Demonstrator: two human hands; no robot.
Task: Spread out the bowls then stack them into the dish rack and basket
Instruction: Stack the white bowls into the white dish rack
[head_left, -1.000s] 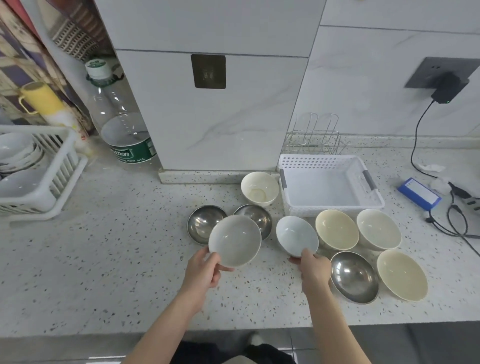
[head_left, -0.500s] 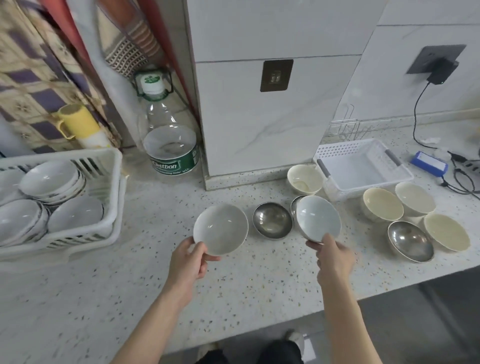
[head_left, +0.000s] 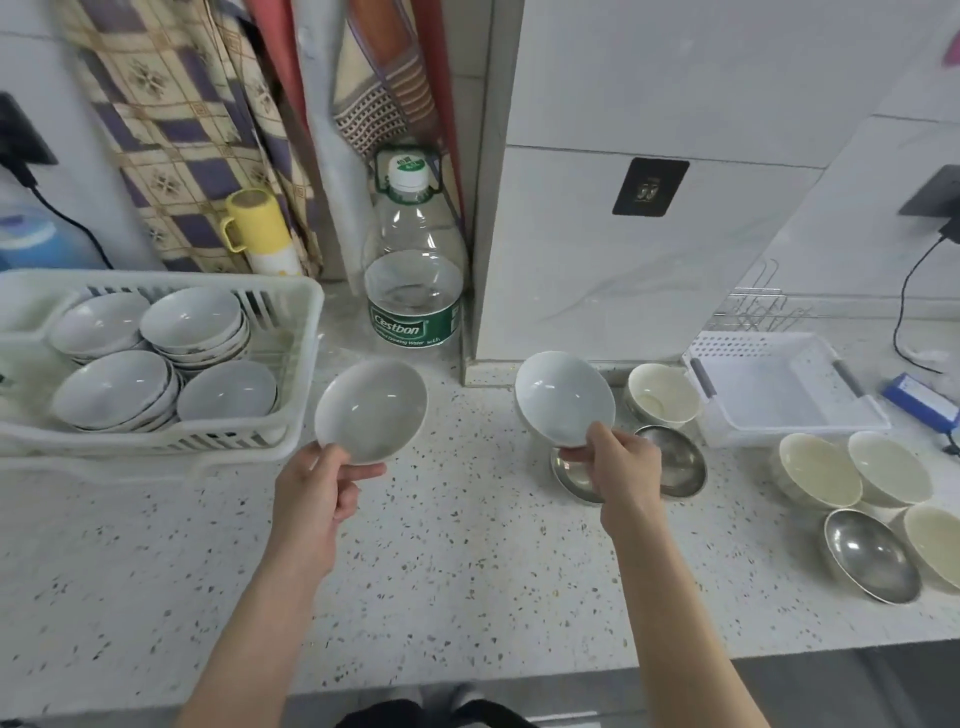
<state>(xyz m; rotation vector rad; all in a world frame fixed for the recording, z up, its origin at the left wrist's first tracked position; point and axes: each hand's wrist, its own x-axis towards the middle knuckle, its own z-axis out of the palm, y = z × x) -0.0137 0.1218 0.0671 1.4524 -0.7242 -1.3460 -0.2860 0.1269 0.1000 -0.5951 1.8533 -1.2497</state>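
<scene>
My left hand (head_left: 319, 488) grips the near rim of a white bowl (head_left: 371, 410), held above the counter just right of the white dish rack (head_left: 304, 332). The rack holds several stacked white bowls (head_left: 192, 322). My right hand (head_left: 615, 460) pinches the rim of a second white bowl (head_left: 563, 397), held tilted over two steel bowls (head_left: 672, 460). A cream bowl (head_left: 662, 397) sits behind them. The white basket (head_left: 779, 384) stands at the right with nothing in it. Three cream bowls (head_left: 821, 470) and one steel bowl (head_left: 870, 556) lie in front of it.
A large water bottle (head_left: 415, 270) stands against the wall pillar between rack and basket. A yellow mug (head_left: 257, 223) sits behind the rack. A wire rack (head_left: 761, 309), a blue box (head_left: 919, 402) and black cables (head_left: 909, 312) lie at the far right.
Both hands lifted their white bowls and carried them left towards the dish rack. The view swung left, bringing the rack fully into sight.
</scene>
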